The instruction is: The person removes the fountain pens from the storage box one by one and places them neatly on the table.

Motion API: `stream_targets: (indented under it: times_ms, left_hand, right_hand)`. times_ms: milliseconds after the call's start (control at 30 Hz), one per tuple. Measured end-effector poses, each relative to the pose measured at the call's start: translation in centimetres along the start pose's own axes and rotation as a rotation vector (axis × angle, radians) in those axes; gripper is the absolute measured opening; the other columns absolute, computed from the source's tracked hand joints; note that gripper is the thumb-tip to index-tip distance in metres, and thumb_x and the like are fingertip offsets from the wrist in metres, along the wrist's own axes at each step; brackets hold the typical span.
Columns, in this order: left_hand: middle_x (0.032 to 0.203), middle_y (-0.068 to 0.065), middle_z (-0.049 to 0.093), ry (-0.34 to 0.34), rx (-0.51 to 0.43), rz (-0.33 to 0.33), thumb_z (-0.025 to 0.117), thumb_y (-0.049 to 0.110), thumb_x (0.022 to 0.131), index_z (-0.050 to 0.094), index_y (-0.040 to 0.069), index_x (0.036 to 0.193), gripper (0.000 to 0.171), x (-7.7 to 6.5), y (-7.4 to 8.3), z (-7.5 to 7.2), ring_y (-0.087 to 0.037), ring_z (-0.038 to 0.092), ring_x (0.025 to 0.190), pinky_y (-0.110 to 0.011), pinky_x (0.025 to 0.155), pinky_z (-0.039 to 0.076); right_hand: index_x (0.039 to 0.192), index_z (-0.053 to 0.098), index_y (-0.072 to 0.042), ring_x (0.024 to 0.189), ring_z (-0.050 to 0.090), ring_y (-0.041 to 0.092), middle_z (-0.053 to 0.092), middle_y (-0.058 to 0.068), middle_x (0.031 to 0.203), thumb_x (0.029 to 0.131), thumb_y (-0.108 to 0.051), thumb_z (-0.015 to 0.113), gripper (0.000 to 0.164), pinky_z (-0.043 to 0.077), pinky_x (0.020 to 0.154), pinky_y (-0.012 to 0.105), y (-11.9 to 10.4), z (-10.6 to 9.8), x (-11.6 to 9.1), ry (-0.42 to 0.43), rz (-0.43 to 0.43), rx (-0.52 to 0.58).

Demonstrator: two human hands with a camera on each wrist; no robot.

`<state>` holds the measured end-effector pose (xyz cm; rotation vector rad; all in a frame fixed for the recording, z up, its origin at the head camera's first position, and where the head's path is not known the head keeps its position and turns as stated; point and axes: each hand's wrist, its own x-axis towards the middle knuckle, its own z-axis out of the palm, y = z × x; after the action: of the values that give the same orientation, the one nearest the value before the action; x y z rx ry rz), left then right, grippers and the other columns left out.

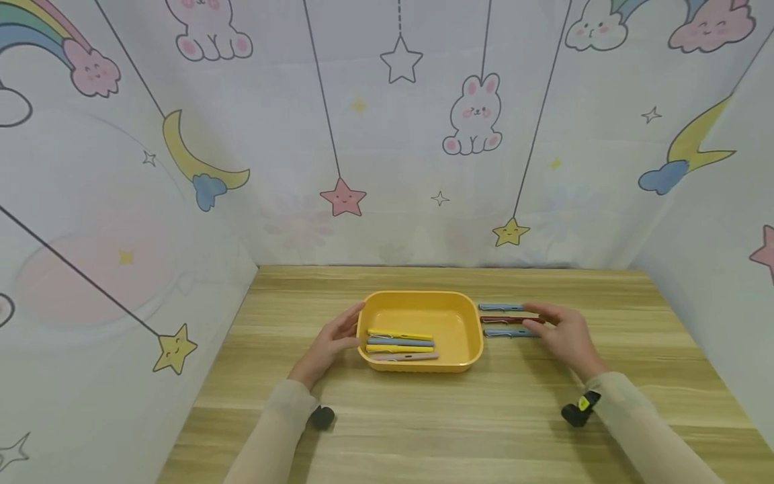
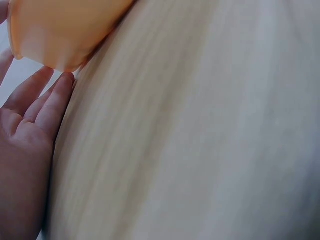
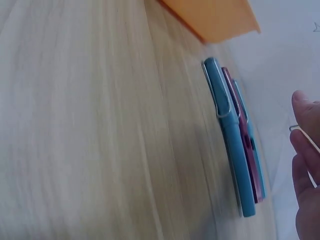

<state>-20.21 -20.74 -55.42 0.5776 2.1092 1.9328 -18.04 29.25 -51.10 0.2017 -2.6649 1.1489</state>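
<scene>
My left hand (image 1: 329, 343) rests against the left end of a yellow tray (image 1: 465, 366), its fingers loosely extended. In the left wrist view, fingertips (image 2: 62, 85) touch the tray's outer wall (image 2: 65, 30). Inside, at the near left, lie yellow, blue and pale pinkish pens. My right hand (image 1: 565, 333) hovers at the right ends of a far blue pen (image 1: 498, 307), a maroon pen (image 1: 502, 319) and a near blue pen (image 1: 508, 333). The right wrist view shows its thumb and finger pinching a slim pale pen (image 3: 294, 128), mostly hidden, its wire clip peeking out.
Everything stands on a wood-grain table (image 1: 423, 423). A patterned white cloth (image 1: 399, 134) with cartoon stars and rabbits rises behind the table and along both sides. The three pens lie parallel, just right of the tray.
</scene>
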Motion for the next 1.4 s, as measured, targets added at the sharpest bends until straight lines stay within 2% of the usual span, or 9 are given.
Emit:
stream_targets:
  times_ms: [133,333,400,500,633,767,900,1200,1400]
  left_hand:
    - [0.168,-0.016,0.035,-0.004,0.002,0.000,0.065,0.003,0.100,0.036,0.014,0.165,0.072,0.0,0.0,0.1,-0.038,0.037,0.153,-0.050,0.124,0.028]
    - [0.168,-0.014,0.036,0.001,0.003,-0.001,0.067,0.005,0.100,0.037,0.016,0.165,0.072,0.0,0.0,0.0,-0.037,0.038,0.152,-0.048,0.124,0.029]
    - [0.168,-0.013,0.037,0.003,0.003,-0.003,0.067,0.005,0.100,0.037,0.017,0.165,0.072,0.0,-0.1,-0.1,-0.035,0.038,0.153,-0.046,0.124,0.030]
    - [0.168,-0.013,0.037,0.000,0.002,0.005,0.067,0.005,0.100,0.037,0.017,0.165,0.072,0.1,-0.3,-0.2,-0.035,0.038,0.153,-0.046,0.123,0.030]
    - [0.168,-0.013,0.037,-0.002,0.001,0.010,0.067,0.005,0.100,0.037,0.016,0.165,0.072,0.1,-0.4,-0.3,-0.035,0.039,0.152,-0.043,0.123,0.032]
    - [0.167,-0.015,0.038,-0.005,0.010,0.012,0.067,0.005,0.100,0.037,0.016,0.165,0.072,0.1,-0.3,-0.2,-0.037,0.040,0.151,-0.041,0.122,0.034]
    - [0.167,-0.016,0.038,-0.005,0.013,0.010,0.067,0.004,0.100,0.037,0.016,0.165,0.072,0.1,-0.3,-0.2,-0.039,0.041,0.150,-0.046,0.122,0.033]
    - [0.167,-0.014,0.039,0.002,0.006,-0.008,0.066,0.005,0.101,0.038,0.016,0.164,0.071,0.1,-0.2,-0.2,-0.037,0.041,0.150,-0.048,0.123,0.032]
    - [0.167,-0.014,0.038,0.009,0.012,-0.011,0.066,0.004,0.100,0.038,0.016,0.164,0.071,0.0,0.0,-0.1,-0.037,0.039,0.152,-0.050,0.124,0.030]
  right_hand:
    - [0.130,0.074,-0.006,0.114,0.070,0.041,0.074,0.016,0.127,0.097,-0.013,0.077,0.034,0.056,0.084,0.016,-0.6,0.5,0.2,-0.010,-0.011,0.036]
    - [0.131,0.074,-0.005,0.118,0.069,0.040,0.075,0.015,0.127,0.097,-0.013,0.077,0.036,0.059,0.093,0.025,-1.5,1.3,0.6,-0.040,-0.018,0.094]
    - [0.132,0.073,-0.005,0.120,0.069,0.039,0.075,0.014,0.127,0.097,-0.014,0.077,0.036,0.057,0.093,0.019,-1.8,1.5,0.7,-0.052,-0.020,0.122]
    - [0.131,0.073,-0.004,0.120,0.068,0.041,0.075,0.015,0.127,0.096,-0.013,0.077,0.036,0.059,0.095,0.028,-2.6,1.8,1.0,-0.057,-0.033,0.148]
    - [0.130,0.074,-0.002,0.120,0.068,0.041,0.075,0.016,0.126,0.095,-0.010,0.078,0.036,0.058,0.097,0.050,-3.4,2.3,1.3,-0.056,-0.049,0.176]
    - [0.130,0.073,0.000,0.122,0.067,0.040,0.074,0.016,0.127,0.095,-0.009,0.078,0.036,0.059,0.095,0.045,-3.8,3.0,1.6,-0.074,-0.056,0.210]
    - [0.132,0.071,0.001,0.123,0.065,0.045,0.073,0.019,0.130,0.096,-0.008,0.077,0.037,0.061,0.093,0.041,-4.5,3.7,2.0,-0.108,-0.031,0.255]
    - [0.134,0.072,-0.008,0.126,0.063,0.043,0.070,0.014,0.136,0.096,-0.014,0.078,0.039,0.060,0.094,0.051,-6.7,5.1,2.9,-0.161,-0.051,0.204]
    - [0.134,0.072,-0.006,0.126,0.066,0.037,0.073,0.010,0.133,0.094,-0.011,0.080,0.041,0.054,0.104,0.056,-8.4,6.4,3.3,-0.194,-0.103,0.231]
